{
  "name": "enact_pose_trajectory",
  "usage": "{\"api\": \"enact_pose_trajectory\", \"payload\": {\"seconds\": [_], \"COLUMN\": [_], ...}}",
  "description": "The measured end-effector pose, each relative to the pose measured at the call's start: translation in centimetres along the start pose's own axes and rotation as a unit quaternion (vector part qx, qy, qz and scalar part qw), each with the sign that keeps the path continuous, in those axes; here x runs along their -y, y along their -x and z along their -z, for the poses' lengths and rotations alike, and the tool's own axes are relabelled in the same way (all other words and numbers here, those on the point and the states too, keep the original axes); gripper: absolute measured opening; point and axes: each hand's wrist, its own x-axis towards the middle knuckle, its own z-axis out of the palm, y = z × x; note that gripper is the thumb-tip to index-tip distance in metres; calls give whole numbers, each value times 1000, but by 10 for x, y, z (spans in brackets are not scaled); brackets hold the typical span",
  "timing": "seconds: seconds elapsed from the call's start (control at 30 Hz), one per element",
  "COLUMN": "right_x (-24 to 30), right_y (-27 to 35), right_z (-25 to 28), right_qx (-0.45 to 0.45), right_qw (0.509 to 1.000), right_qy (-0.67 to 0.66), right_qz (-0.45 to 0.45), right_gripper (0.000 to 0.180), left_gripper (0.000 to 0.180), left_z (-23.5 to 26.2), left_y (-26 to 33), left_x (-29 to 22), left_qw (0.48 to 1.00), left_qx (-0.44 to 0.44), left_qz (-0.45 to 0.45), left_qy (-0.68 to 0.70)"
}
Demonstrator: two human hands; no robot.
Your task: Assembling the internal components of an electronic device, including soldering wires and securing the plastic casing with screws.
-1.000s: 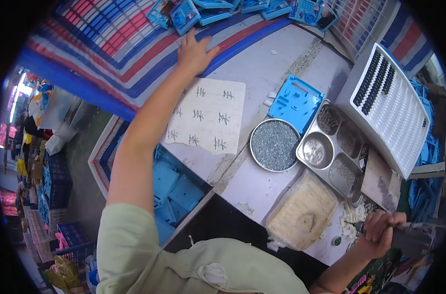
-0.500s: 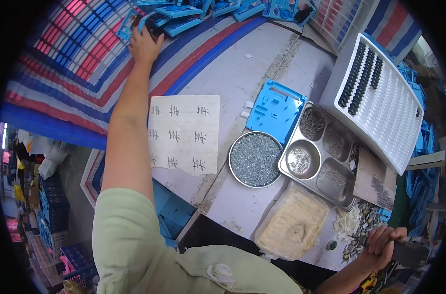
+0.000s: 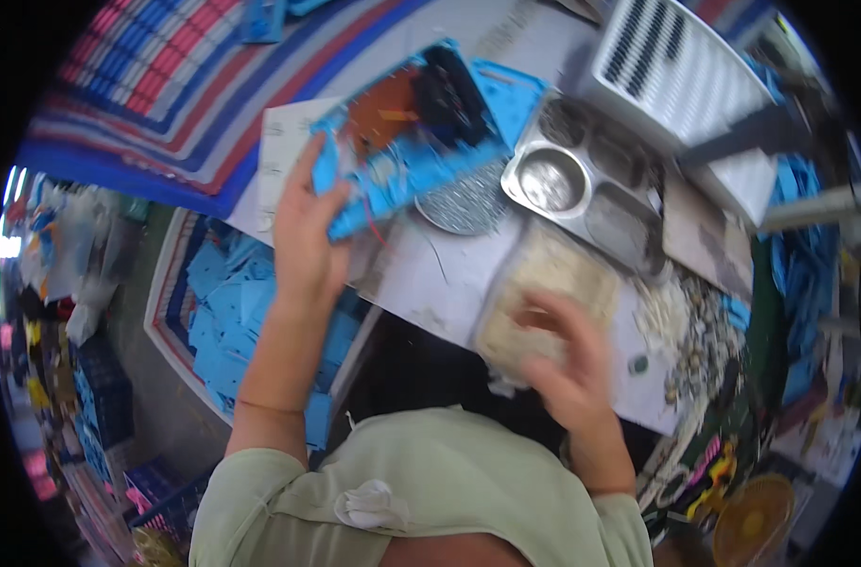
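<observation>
My left hand (image 3: 308, 227) grips the near left edge of a blue plastic housing (image 3: 393, 128), raised and tilted above the table. An orange-brown panel, a bulky black part and thin wires show inside it. My right hand (image 3: 572, 359), smeared by motion, has its fingers curved and apart with nothing between them. It hovers over the near edge of a pale yellow block in clear plastic (image 3: 553, 269). Partly behind the housing are a round steel dish of small metal pieces (image 3: 464, 203) and a flat blue plastic part (image 3: 516, 90).
A steel compartment tray (image 3: 520, 175) holds small metal parts. Beyond it, a white ribbed rack (image 3: 695, 85) carries rows of black pieces, with a dark elongated object (image 3: 752, 137) before it. Loose small parts (image 3: 700, 350) lie at right. Lower left, a bin holds blue panels (image 3: 227, 293).
My left hand has come back from the blue housings at the far left with one housing. My right hand has left the dark object at the lower right and moved inward. The view has shifted.
</observation>
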Motion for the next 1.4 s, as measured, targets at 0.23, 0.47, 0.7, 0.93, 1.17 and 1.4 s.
{"api": "enact_pose_trajectory", "payload": {"seconds": [0.23,0.47,0.7,0.93,1.17,1.4], "right_x": [-63,-77,-69,-87,-54,-28], "right_y": [1,16,1,2,65,98], "right_z": [-8,55,72,89,54,23], "right_qx": [-170,-186,-148,-111,-180,-154], "right_qw": [920,944,909,930,961,971], "right_qy": [-344,-200,368,323,149,107], "right_qz": [-74,-187,-128,-137,-148,-150], "right_gripper": [57,42,48,41,45,49], "left_gripper": [79,42,26,19,17,32], "left_z": [-50,-44,-34,-53,-60,-80], "left_y": [126,110,98,85,78,88], "left_x": [41,28,79,77,73,68], "left_qw": [961,700,682,650,617,669], "left_qx": [189,425,526,566,590,511], "left_qz": [174,-156,-248,-206,-204,-218], "left_qy": [-106,-552,-443,-464,-479,-493]}}
